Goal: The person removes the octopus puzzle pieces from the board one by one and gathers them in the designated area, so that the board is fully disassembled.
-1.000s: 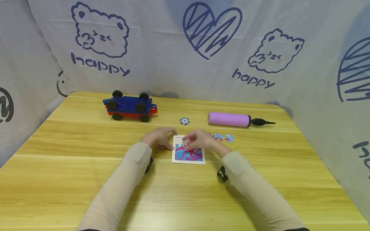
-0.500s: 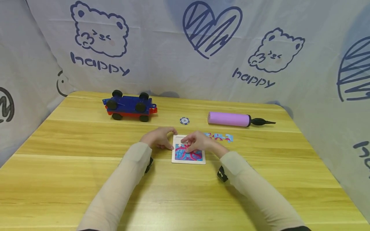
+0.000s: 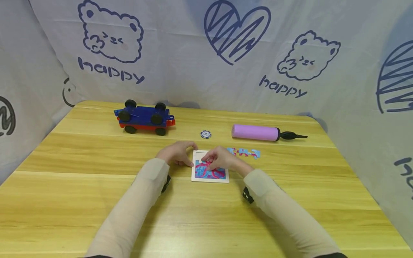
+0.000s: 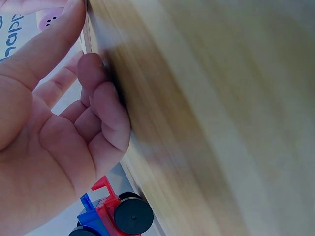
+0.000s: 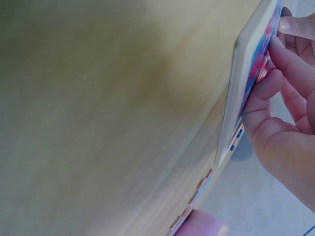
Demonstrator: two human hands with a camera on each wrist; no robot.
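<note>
Two hands work at one puzzle tray (image 3: 210, 179), which lies flat near the middle of the table (image 3: 64, 200); all positions below are given relative to that tray.

Head view: left hand (image 3: 175, 153) sits against the tray's left edge, fingers curled with tips at the rim, judged to brace the tray against sliding. Right hand (image 3: 222, 158) lies over the tray's picture, fingertips bunched and pressing down on a piece (image 3: 206, 165) in the far half, apparently seating it. Loose pieces (image 3: 243, 153) lie just right of the tray, beyond the right hand, within easy reach. Chip (image 3: 205, 134) lies behind the tray; pump (image 3: 256, 132) behind and right; toy car (image 3: 144, 117) behind and left, well apart.

Left wrist view: left hand (image 4: 64, 142) shows fingers curled together with tips against the table surface, thumb extended toward the tray edge (image 4: 87, 29). Car wheel (image 4: 133, 215) is visible beyond.

Right wrist view: right hand (image 5: 288, 123) has fingers (image 5: 268, 86) flexed and close together, tips pressed on the tray (image 5: 241, 98) face; whether a piece is pinched cannot be told
</note>
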